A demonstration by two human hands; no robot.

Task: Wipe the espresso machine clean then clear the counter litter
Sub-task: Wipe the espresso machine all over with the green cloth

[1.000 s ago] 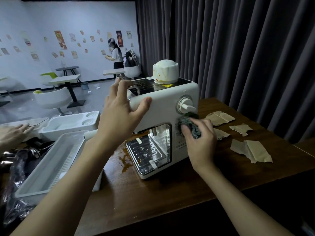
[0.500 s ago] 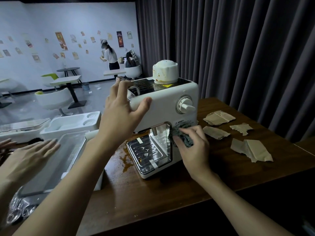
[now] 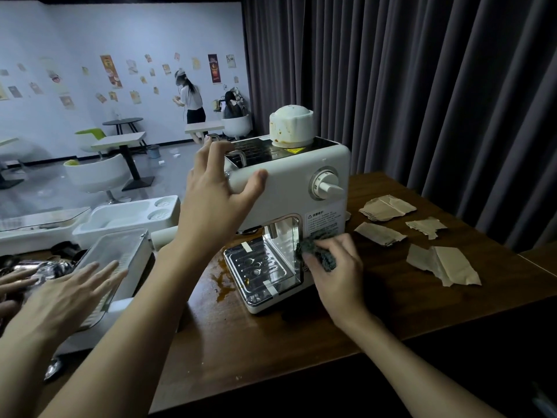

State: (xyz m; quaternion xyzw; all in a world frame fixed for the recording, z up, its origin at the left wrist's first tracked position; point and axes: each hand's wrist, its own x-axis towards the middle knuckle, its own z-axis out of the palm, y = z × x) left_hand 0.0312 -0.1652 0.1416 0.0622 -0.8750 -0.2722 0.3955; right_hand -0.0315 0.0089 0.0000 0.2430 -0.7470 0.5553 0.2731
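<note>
The white espresso machine [image 3: 280, 188] stands on the brown wooden counter [image 3: 271, 342], with a stained white cap [image 3: 291, 128] on top and a steel drip tray [image 3: 262, 267] at its base. My left hand [image 3: 211, 206] braces its upper left corner, fingers spread over the top and thumb on the front. My right hand [image 3: 334, 273] grips a dark grey cloth [image 3: 319, 251] pressed on the lower right front panel, beside the drip tray. Several torn brown paper scraps [image 3: 443, 263] lie on the counter to the right of the machine.
A brown coffee spill [image 3: 223, 279] stains the counter left of the drip tray. Another person's hand [image 3: 63, 294] hovers over a clear plastic bin [image 3: 120, 251] at the left; white trays [image 3: 126, 215] sit behind it. Dark curtains hang close behind the counter.
My right hand has slid the cloth down the machine's front, from beside the knob to the lower right panel. Another person's hand has come in over the bin at the left.
</note>
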